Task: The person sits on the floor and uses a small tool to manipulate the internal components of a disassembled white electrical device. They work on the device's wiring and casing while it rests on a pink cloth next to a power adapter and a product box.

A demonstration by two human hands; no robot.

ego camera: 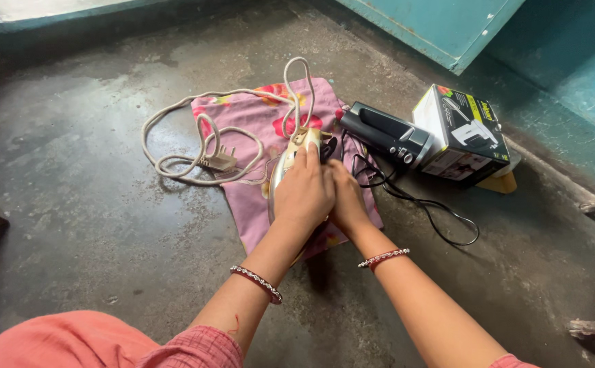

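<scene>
Coral-pink sleeves point(174, 347) frame the bottom of the view as a person seated on a worn concrete floor point(72, 204) reaches both arms forward, a beaded bangle on each wrist. Left hand point(304, 194) lies cupped over the top of an old electric iron point(297, 146), fingers curled down around its body in a firm clasp; right hand point(347, 201) presses in beside it, touching the iron's side, though whether those fingers are closed on anything cannot be made out — the left hand hides them. Only the iron's cream-and-metal front shows past the knuckles. It sits on a pink floral cloth point(256, 123) spread flat on the floor, and its pale cord point(174, 116) loops off to the left, the plug point(219, 162) lying loose on the cloth's edge — unplugged, which is the sound way to handle it. Keeping the iron steady on the cloth with one hand while the other works looks the surest approach. Just right of the iron lies a black hand mixer point(389, 136), its thin black cable point(440, 218) trailing over the floor, and touching it a printed cardboard box point(468, 136). Teal-painted woodwork point(440, 27) borders the scene beyond.
</scene>
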